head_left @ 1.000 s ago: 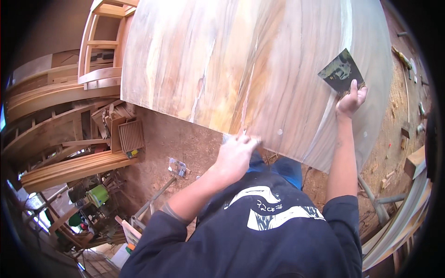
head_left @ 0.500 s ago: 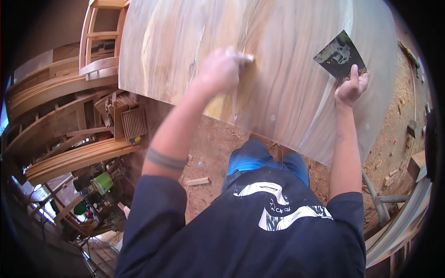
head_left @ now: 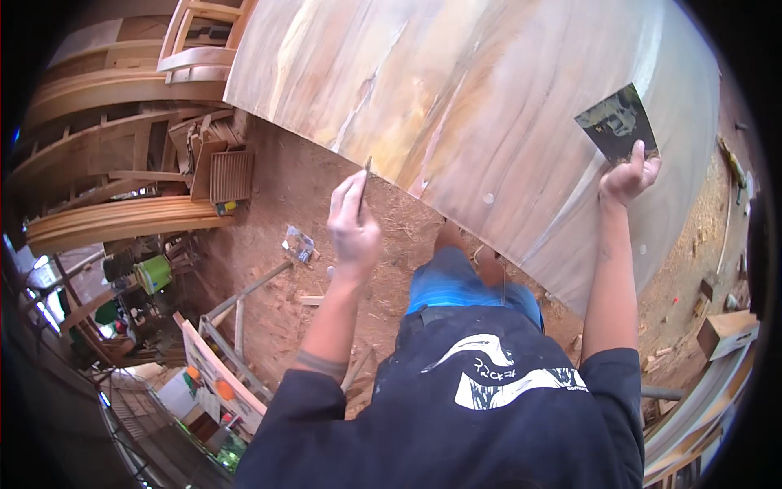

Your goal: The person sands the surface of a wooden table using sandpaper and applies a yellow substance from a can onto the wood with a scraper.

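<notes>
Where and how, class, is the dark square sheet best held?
The dark square sheet is probably best pinched at its near edge, coming from the near side: it looks thin and flat, and this leaves its patchy middle uncovered. The right hand grips it there.

wooden tabletop [head_left: 538, 98] cut off above, thin tool [head_left: 366, 173] partly hidden in my left hand [head_left: 354, 235], its kind unclear, dark square plate [head_left: 619, 122] partly covered by my right hand [head_left: 627, 181]
</notes>
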`<state>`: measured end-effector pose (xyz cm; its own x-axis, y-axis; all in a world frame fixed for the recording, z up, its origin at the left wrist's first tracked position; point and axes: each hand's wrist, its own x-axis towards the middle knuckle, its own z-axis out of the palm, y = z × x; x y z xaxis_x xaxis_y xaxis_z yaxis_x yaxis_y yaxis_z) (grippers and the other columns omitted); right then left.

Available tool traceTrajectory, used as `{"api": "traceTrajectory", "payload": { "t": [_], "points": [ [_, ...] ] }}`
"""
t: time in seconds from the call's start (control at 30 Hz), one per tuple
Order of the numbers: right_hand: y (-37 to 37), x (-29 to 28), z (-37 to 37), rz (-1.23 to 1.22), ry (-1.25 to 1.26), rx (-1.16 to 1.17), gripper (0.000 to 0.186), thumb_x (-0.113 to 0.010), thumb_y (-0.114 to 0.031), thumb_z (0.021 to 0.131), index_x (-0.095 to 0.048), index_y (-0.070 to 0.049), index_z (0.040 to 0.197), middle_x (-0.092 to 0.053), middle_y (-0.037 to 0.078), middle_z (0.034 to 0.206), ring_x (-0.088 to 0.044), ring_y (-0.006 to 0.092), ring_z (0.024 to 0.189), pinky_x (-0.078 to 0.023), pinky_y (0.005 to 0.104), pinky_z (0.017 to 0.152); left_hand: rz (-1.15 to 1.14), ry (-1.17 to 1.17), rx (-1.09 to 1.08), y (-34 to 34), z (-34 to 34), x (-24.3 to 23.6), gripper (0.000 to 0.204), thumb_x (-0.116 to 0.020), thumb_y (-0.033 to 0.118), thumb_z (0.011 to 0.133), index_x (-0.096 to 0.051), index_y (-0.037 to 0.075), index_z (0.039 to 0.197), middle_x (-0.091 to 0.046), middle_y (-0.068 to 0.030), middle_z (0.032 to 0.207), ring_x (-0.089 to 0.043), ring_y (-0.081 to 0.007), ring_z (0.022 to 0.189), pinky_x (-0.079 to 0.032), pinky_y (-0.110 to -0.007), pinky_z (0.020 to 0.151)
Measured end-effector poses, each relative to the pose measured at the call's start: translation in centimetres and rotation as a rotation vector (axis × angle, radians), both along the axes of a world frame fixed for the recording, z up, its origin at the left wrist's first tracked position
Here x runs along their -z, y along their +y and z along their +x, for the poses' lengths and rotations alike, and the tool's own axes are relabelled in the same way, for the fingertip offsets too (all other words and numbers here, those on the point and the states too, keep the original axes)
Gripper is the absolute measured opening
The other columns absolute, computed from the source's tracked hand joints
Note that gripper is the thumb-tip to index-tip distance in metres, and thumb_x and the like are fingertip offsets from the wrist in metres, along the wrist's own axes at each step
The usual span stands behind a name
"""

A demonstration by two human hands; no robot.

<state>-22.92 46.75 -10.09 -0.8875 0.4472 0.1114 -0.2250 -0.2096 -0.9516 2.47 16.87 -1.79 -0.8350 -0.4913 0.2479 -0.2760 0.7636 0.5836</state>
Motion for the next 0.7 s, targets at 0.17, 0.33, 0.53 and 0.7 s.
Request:
{"api": "traceTrajectory", "payload": {
  "t": [0.17,0.33,0.53,0.7],
  "points": [
    [0.5,0.5,-0.5,0.025,0.0,-0.029,0.018,-0.056,-0.005,0.085,-0.047,0.003,0.098,-0.058,0.011,0.088,-0.058,0.0163,0.076,-0.05,0.0261,0.068,-0.298,0.113,0.13,1.8,-0.6,7.0,0.049,-0.055,-0.014,0.069,-0.056,-0.004,0.117,-0.049,-0.0188,0.114,-0.046,-0.0368,0.113,-0.039,-0.046,0.099],
    [0.5,-0.3,-0.2,0.062,-0.036,-0.082,0.021,-0.051,-0.006,0.088,-0.045,0.006,0.103,-0.059,0.017,0.098,-0.061,0.0219,0.084,-0.053,0.0317,0.075,-0.244,0.054,-0.139,4.3,2.1,8.4,0.055,-0.053,-0.017,0.063,-0.055,-0.003,0.116,-0.048,-0.0192,0.114,-0.045,-0.0369,0.111,-0.037,-0.044,0.098],
    [0.9,0.5,-0.4,-0.012,-0.035,-0.071,0.023,-0.051,-0.007,0.089,-0.044,0.007,0.105,-0.057,0.019,0.103,-0.06,0.0242,0.089,-0.052,0.0341,0.079,-0.023,-0.245,-0.125,0.6,4.7,3.6,0.052,-0.05,-0.014,0.07,-0.054,-0.004,0.12,-0.051,-0.0218,0.122,-0.047,-0.037,0.117,-0.038,-0.041,0.102],
    [0.0,-0.2,-0.1,-0.005,-0.036,-0.069,0.019,-0.051,-0.006,0.089,-0.047,0.006,0.103,-0.059,0.017,0.101,-0.06,0.0239,0.089,-0.051,0.0341,0.079,-0.058,-0.374,0.054,-4.8,-0.4,-1.3,0.05,-0.049,-0.012,0.07,-0.057,0.0,0.118,-0.058,-0.0188,0.116,-0.055,-0.0345,0.11,-0.043,-0.038,0.097]
  ]
}}
